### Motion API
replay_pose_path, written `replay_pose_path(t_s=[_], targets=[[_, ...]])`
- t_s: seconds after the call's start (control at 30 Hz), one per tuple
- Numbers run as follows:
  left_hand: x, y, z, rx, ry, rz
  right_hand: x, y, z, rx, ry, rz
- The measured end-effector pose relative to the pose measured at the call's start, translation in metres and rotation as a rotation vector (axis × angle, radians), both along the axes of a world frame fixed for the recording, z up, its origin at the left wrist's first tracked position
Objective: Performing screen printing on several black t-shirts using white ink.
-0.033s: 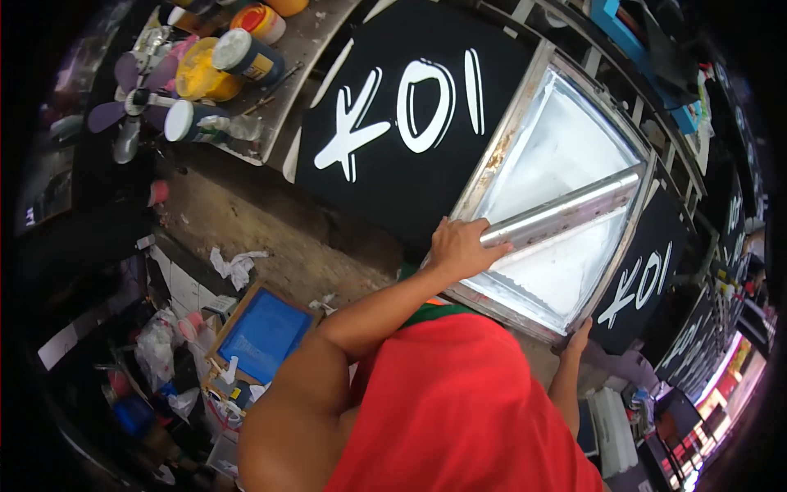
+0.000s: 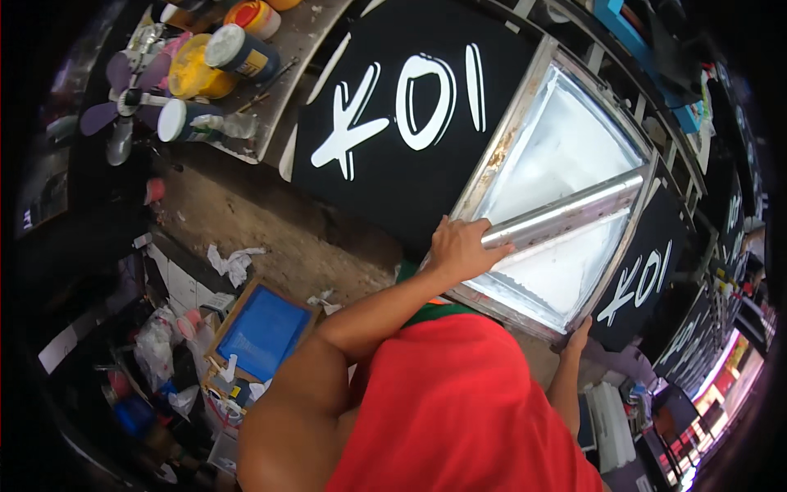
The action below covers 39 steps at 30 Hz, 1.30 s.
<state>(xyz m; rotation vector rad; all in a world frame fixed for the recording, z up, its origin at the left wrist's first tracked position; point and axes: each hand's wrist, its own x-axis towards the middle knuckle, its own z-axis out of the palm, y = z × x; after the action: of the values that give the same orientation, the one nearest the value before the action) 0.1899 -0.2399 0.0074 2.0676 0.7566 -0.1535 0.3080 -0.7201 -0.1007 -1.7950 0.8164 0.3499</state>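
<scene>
My left hand (image 2: pixel 463 248) is closed round the near left end of a long metal squeegee (image 2: pixel 566 209). The squeegee lies slantwise across the screen of a printing frame (image 2: pixel 512 135), its far end close to the frame's right side. White ink (image 2: pixel 549 152) covers much of the mesh on both sides of it. At the frame's near right corner, my right hand (image 2: pixel 578 334) grips the edge, its fingers partly hidden. Left of the frame lies a black cloth panel (image 2: pixel 369 197) with white brush-style lettering. A similar black panel (image 2: pixel 639 283) lies to the right.
Paint tubs, including a yellow tub (image 2: pixel 197 70) and a dark jar (image 2: pixel 239 53), crowd a table (image 2: pixel 291 74) at far left beside a purple-bladed fan (image 2: pixel 127 102). A blue screen frame (image 2: pixel 264 332) and crumpled paper (image 2: pixel 234 264) lie on the cluttered floor. More dark panels (image 2: pixel 693 336) continue rightward.
</scene>
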Motion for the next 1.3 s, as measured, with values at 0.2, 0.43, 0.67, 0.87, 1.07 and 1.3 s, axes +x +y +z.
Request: replay_pose_path(t_s=[0.2, 0.43, 0.67, 0.87, 1.07, 1.3], targets=[[-0.008, 0.006, -0.009, -0.06, -0.111, 0.025, 0.001, -0.001, 0.018, -0.069, 0.099, 0.063], [-0.01, 0.012, -0.009, -0.128, -0.159, -0.017, 0.002, -0.002, 0.027, -0.031, 0.166, 0.03], [-0.006, 0.012, -0.004, -0.128, -0.119, -0.018, -0.003, 0.007, 0.032, 0.054, 0.133, 0.003], [0.0, 0.0, -0.006, -0.015, -0.051, -0.006, -0.007, 0.004, 0.036, -0.001, 0.112, -0.002], [0.011, -0.018, 0.001, 0.112, 0.034, -0.017, -0.014, -0.021, 0.029, 0.352, 0.057, -0.002], [0.02, -0.032, 0.004, 0.198, 0.162, 0.126, -0.017, -0.009, 0.032, 0.209, 0.083, -0.006]])
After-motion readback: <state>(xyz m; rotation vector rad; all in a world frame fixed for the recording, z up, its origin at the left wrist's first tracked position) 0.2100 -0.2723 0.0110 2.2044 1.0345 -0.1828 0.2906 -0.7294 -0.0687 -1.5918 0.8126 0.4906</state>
